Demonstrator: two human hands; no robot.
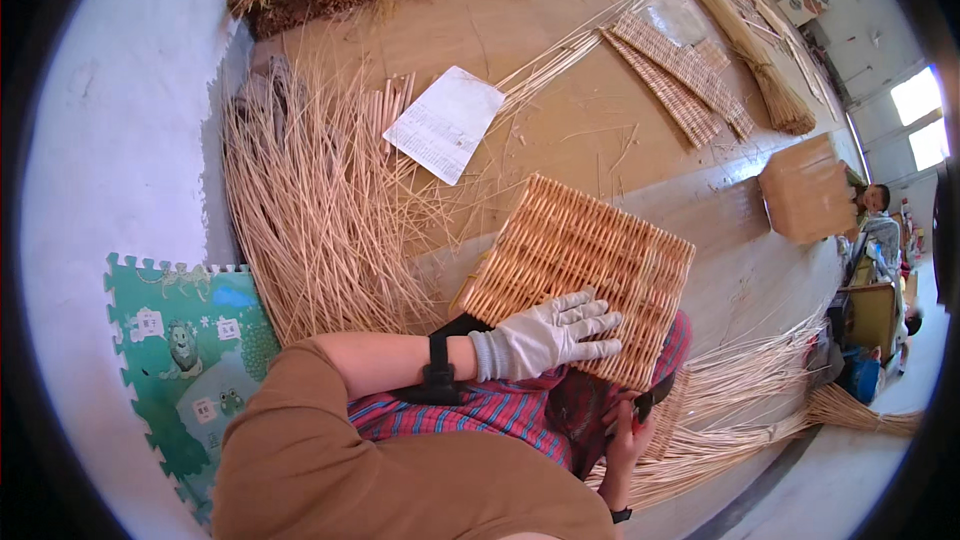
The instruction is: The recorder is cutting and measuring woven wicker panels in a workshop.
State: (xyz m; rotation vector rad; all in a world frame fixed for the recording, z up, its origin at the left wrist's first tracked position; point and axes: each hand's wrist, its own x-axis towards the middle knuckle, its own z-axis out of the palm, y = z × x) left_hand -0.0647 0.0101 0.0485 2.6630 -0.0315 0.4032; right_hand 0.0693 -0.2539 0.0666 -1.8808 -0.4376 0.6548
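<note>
My left hand [555, 335], in a white work glove, lies with fingers stretched out on a woven wicker panel [590, 250]. The panel is tan to reddish brown, roughly square and tilted across my lap. Under it a red and blue checked cloth [470, 415] covers my legs. My right hand [627, 435], bare, is closed beside the panel's lower right corner. Something dark shows at its fingers, too hidden to name. Part of another woven piece [667, 415] shows beyond that hand.
Loose wicker rods [310, 200] heap up at the left by a green foam mat [185, 370]. A paper sheet [445, 125] and narrow woven strips [680, 75] lie ahead. More rods [740, 390] spread at the right. Further right, another person [880, 235] is near a brown box [805, 188].
</note>
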